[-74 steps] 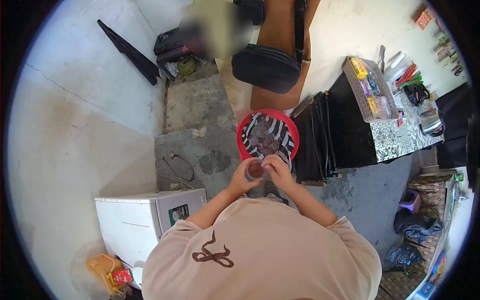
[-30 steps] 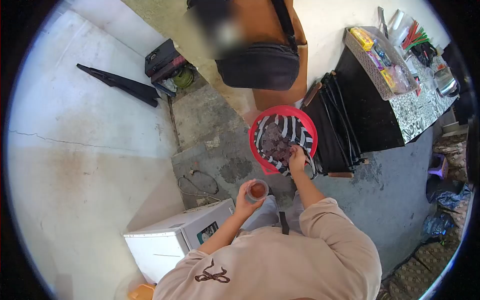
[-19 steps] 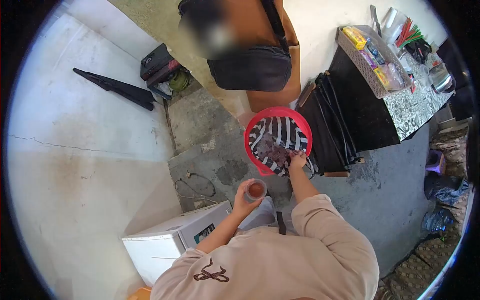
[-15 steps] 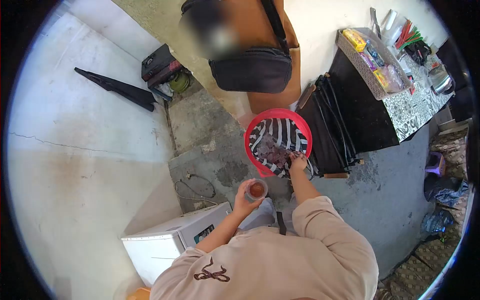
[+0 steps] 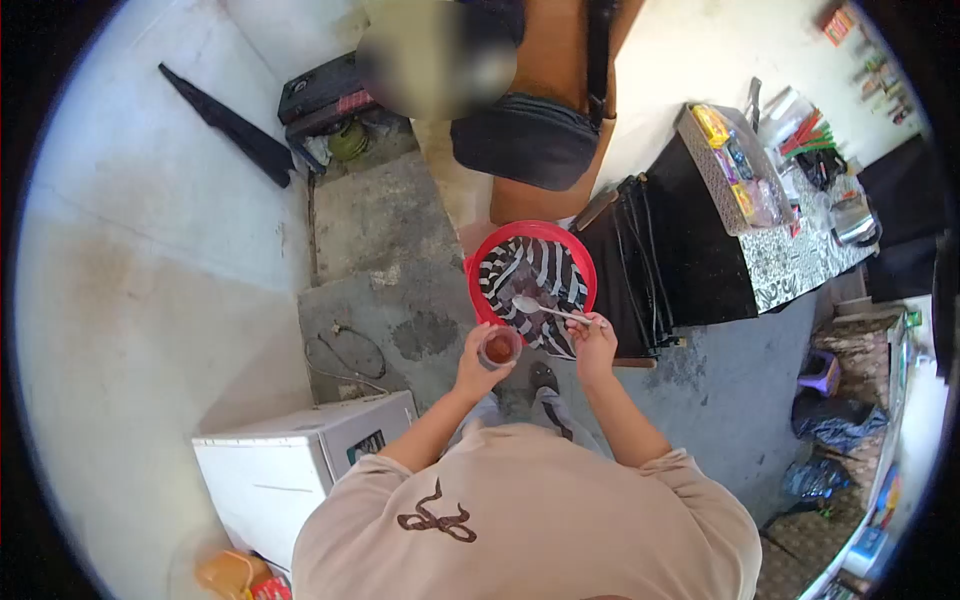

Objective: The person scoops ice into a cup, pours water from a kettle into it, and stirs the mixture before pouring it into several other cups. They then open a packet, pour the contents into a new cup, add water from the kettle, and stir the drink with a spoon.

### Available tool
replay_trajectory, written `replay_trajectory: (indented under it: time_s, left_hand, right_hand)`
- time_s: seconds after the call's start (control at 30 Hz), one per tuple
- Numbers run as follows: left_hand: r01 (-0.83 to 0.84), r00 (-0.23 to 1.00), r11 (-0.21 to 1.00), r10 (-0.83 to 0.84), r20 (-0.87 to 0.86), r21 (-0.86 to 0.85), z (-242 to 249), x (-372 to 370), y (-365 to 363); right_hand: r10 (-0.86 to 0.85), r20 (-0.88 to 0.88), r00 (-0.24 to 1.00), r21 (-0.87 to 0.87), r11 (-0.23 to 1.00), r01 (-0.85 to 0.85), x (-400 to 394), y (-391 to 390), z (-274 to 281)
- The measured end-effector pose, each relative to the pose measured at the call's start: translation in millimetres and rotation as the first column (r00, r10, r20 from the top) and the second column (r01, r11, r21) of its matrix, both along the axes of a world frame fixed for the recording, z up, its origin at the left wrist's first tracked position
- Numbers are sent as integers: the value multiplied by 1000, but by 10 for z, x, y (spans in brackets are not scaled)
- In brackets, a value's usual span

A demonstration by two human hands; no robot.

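A clear plastic cup point(image 5: 499, 347) with reddish-brown contents sits in my left hand point(image 5: 477, 368), the fingers wrapped round its side. My right hand point(image 5: 595, 345) is closed on the handle of a metal spoon point(image 5: 526, 304), whose bowl points left. Under the spoon is a round red basin point(image 5: 588, 262), lined with a black-and-white striped bag point(image 5: 553, 256). Dark purplish chunks point(image 5: 520, 278) lie in the middle of the lining. The cup overlaps the basin's near rim in this view.
A black crossbody bag point(image 5: 525, 142) hangs beyond the basin. Folded black frames point(image 5: 640, 270) stand at its right, beside a table with a woven basket point(image 5: 735, 170) and a metal kettle point(image 5: 853, 220). A white appliance point(image 5: 270, 460) stands at lower left, near a cable point(image 5: 350, 362) on the floor.
My right hand has come up out of the basin, and a spoon now shows in it. My left hand has brought the cup up to the basin's near rim.
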State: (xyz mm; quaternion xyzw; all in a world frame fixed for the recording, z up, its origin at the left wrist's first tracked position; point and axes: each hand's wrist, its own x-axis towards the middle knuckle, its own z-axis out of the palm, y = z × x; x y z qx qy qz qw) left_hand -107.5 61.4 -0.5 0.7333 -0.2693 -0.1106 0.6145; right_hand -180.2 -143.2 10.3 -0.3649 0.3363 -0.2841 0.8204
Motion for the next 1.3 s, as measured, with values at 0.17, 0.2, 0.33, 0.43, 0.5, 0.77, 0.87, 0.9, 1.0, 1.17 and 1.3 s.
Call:
replay_trajectory:
  time_s: [0.17, 0.2, 0.33, 0.43, 0.5, 0.77, 0.87, 0.9, 1.0, 1.17, 1.3]
  left_hand:
    - [-37, 999, 997, 37, 0, -60, 74, 77, -119]
    - [-70, 996, 998, 70, 46, -1, 97, 94, -145]
    - [-121, 982, 990, 108, 152, 75, 254, 182, -178]
    - [-185, 974, 983, 183, 131, 4, 78, 248, -135]
    - [-235, 971, 972, 235, 39, -24, 52, 253, -62]
    - [-351, 936, 936, 352, -6, 34, 237, -25, 258]
    - [-444, 893, 894, 447, -50, 51, 229, -241, 384]
    - [-472, 877, 880, 474, -73, 53, 204, -325, 406]
    - [-509, 847, 852, 521, -102, 126, 184, -529, 510]
    - [-582, 798, 808, 589, -124, 95, 161, -761, 516]
    - [-607, 784, 790, 613, -96, 89, 186, -829, 472]
  right_hand:
    - [296, 3, 955, -432, 862, -266, -121, 156, 613]
    - [331, -22, 943, -485, 821, -300, -145, 194, 642]
    - [230, 4, 973, -677, 717, -167, -98, 100, 655]
    - [179, -73, 981, -797, 581, -165, 8, -90, 500]
    - [196, -248, 949, -849, 428, -310, 75, -238, 77]
    - [170, -499, 850, -799, 291, -527, 388, -326, -826]
    - [133, -523, 842, -772, 346, -533, 436, -381, -1404]
    - [157, -458, 875, -717, 517, -468, 455, -354, -1535]
    - [191, -237, 953, -502, 816, -288, 515, -422, -1974]
    - [150, -365, 919, -502, 799, -330, 569, -492, -1838]
    - [162, -573, 803, -673, 466, -574, 612, -468, -1392]
